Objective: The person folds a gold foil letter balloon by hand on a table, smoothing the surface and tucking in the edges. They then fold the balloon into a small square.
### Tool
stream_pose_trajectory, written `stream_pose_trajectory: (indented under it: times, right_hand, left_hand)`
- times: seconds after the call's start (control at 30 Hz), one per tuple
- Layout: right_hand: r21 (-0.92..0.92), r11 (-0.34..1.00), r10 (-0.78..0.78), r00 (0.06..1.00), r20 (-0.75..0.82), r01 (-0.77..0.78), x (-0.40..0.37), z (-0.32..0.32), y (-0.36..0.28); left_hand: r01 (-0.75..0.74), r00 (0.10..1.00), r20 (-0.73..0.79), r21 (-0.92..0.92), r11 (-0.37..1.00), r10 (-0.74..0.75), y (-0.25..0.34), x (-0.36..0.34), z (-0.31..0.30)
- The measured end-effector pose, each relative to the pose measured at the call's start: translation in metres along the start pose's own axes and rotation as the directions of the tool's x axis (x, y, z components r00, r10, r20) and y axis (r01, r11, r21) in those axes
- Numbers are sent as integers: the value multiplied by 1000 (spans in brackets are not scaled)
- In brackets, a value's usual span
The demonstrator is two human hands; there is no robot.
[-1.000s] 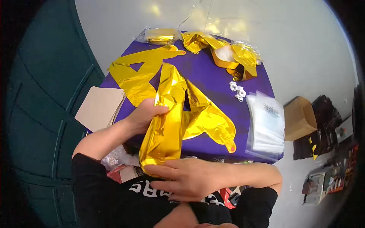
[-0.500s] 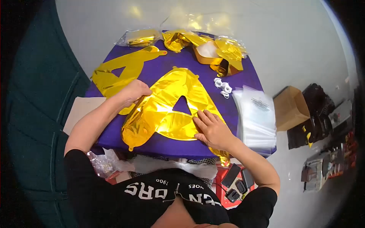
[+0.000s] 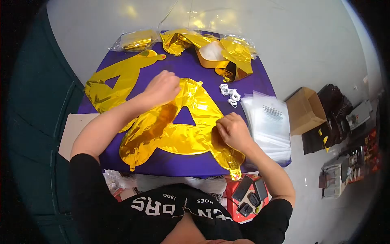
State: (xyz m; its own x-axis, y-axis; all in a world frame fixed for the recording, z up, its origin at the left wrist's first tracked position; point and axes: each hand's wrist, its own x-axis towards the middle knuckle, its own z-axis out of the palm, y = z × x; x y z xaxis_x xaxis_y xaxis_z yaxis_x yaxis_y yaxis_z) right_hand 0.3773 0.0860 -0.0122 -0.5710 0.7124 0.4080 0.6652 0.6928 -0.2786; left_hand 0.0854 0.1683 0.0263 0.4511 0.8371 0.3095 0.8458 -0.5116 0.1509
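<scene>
A gold foil balloon [image 3: 183, 136] shaped like the letter A, puffed and creased, lies in front of me on the purple tablecloth [image 3: 178, 166]. My left hand [image 3: 163, 86] is closed at its upper left edge; the fingertips are partly hidden. On the right leg of the letter, my right hand [image 3: 234, 131] has its fingers curled in and closed against the foil edge. A flat gold A balloon [image 3: 122, 79] lies to the left, partly behind my left forearm.
Along the back are a bag of folded gold foil [image 3: 138, 40], crumpled gold foil [image 3: 235, 51] and a gold box [image 3: 213, 61]. White string bundles [image 3: 230, 96] and stacked clear plastic bags [image 3: 268, 126] lie to the right. A cardboard box [image 3: 306, 110] stands beyond the table.
My left hand has moved up and right along the balloon's edge. My right hand has gone from flat with fingers spread to curled closed. The view has shifted slightly.
</scene>
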Motion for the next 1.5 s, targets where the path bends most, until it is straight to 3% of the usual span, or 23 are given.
stream_pose_trajectory:
  times: [0.13,0.23,0.33,0.43,0.67,0.77,0.97,1.1,1.2,1.27,1.5]
  right_hand:
    - [0,994,110,994,-29,-110,-5,-6,19]
    - [6,985,175,983,-58,-175,-8,-15,28]
    - [30,976,218,972,-92,-216,-9,-24,34]
    - [67,970,241,965,-105,-235,-13,-30,38]
    - [118,957,273,959,-74,-264,-18,-40,41]
    - [121,958,270,960,-75,-260,-19,-40,45]
    - [34,981,196,971,-138,-193,-5,-32,66]
    - [-146,985,73,990,-124,-91,9,-23,90]
    - [-239,963,108,992,-68,-122,21,-20,100]
    - [-233,967,81,993,-89,-100,30,-17,102]
    - [-258,955,152,988,8,-144,48,-7,110]
  left_hand:
    - [-147,989,-42,-124,981,142,17,51,45]
    - [-127,987,72,-211,969,144,43,87,67]
    - [-290,944,77,-268,919,320,60,114,81]
    - [-344,907,144,-286,894,395,72,131,88]
    - [-370,890,145,-327,870,433,72,141,104]
    - [-253,942,123,-348,903,312,71,137,104]
    - [-277,961,-95,-355,893,260,48,139,125]
    - [-84,996,-19,-364,928,83,46,143,122]
    - [9,1000,9,-345,939,-6,45,145,117]
    - [110,993,71,-283,953,-94,47,148,114]
    - [316,941,8,-378,870,-338,54,141,98]
